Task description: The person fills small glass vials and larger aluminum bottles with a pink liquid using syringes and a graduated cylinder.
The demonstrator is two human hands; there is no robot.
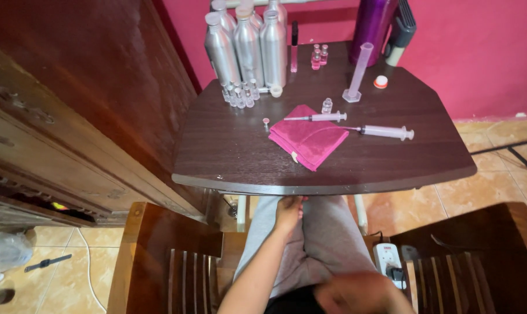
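Two syringes lie on the dark wooden table [228, 151] in the head view: one syringe [324, 117] rests partly across a folded pink cloth [309, 141], the other syringe [385, 132] just to the right of the cloth, its needle end pointing at the fabric. A small clear vial [327, 106] stands just behind the first syringe, and a tiny cap [266, 121] sits left of the cloth. At the back, several tall aluminium bottles [249, 46] crowd together with a row of small glass vials [240, 93] in front of them. A slim measuring cylinder [356, 72] stands upright to the right of centre, near two pink-filled vials [318, 56], a purple flask [371, 23] and an orange-and-white cap [381, 82].

The front of the table is bare up to its curved edge, and open room lies left of the cloth. A dark wooden cabinet [72, 104] hems in the table's left side; wooden chair slats [176, 273] flank the person's lap.

The left hand [288, 212] rests below the table edge on grey trousers [327, 238], fingers loosely curled, holding nothing. The right hand [356, 293] is a blur low in the frame; whether it grips anything cannot be told. Both hands are well apart from the syringes.
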